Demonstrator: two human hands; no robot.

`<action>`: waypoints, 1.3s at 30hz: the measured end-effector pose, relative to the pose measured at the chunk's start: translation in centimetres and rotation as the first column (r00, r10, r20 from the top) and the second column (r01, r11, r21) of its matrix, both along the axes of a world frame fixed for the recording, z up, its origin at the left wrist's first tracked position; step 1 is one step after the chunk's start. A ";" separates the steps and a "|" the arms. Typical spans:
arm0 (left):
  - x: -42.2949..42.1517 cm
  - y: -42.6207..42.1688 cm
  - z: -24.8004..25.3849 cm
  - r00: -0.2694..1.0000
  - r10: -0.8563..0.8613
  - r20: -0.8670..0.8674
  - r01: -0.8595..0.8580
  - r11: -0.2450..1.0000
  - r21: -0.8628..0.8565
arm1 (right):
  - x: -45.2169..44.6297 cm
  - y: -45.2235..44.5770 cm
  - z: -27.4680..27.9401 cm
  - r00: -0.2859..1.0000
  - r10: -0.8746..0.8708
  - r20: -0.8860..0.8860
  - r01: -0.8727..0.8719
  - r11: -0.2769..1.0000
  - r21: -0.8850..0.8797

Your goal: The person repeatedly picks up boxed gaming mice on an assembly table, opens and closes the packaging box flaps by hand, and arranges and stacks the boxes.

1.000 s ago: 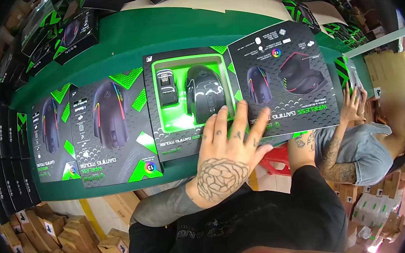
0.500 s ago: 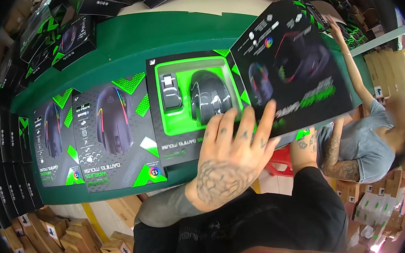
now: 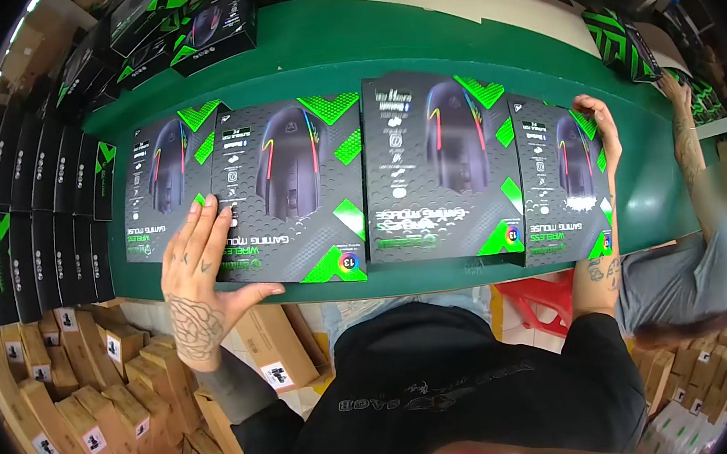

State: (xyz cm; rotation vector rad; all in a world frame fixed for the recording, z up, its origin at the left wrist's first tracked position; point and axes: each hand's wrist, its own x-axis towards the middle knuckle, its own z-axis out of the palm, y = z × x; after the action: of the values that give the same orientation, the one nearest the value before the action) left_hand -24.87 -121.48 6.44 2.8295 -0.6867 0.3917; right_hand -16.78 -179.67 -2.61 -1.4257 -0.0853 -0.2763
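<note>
Four-sided gaming mouse boxes lie in a row on the green table, dark grey with bright green patches. My left hand [image 3: 197, 269] rests flat with fingers outstretched across the seam between the far-left box [image 3: 140, 213] and the second box [image 3: 244, 212], thumb spread toward the front edge. To the right lies a third box [image 3: 397, 215], its lid shut. My right hand [image 3: 604, 129] curls round the outer edge of the rightmost box [image 3: 542, 175], near its far corner; its thumb is hidden.
Black boxes [image 3: 30, 259] stand stacked on the left. More mouse boxes [image 3: 214, 36] lie at the back. Brown cartons [image 3: 94, 428] fill the floor at lower left. A red stool [image 3: 541, 302] stands below the table; another person [image 3: 670, 276] reaches in from the right.
The opened box's lid is now closed, hiding the mouse inside. My left hand has moved left onto the boxes; my right hand is now at the rightmost box. The view has shifted.
</note>
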 end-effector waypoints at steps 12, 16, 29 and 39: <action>0.3 -2.4 -1.5 0.921 0.037 0.389 0.249 0.712 -0.657 | 1.1 3.7 -2.8 0.922 -0.329 -0.203 0.358 0.925 0.128; -1.0 -10.4 -1.8 0.952 -0.265 0.156 0.294 0.631 -0.718 | -0.1 6.0 -0.9 0.925 -0.302 -0.229 0.345 0.922 0.178; -0.2 -12.4 0.2 0.911 -0.162 0.379 0.313 0.869 -0.382 | -2.6 10.4 1.3 0.913 -0.308 -0.267 0.366 0.909 0.202; -1.3 -1.3 -1.1 0.931 -0.300 0.207 0.364 0.782 -0.506 | -2.3 10.8 1.5 0.915 -0.291 -0.281 0.361 0.900 0.246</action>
State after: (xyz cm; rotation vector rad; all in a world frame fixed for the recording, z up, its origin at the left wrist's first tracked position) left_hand -26.14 -122.80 5.34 2.1150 -0.9135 0.5826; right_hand -19.04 -168.90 -1.13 -1.1607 0.3856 -0.3771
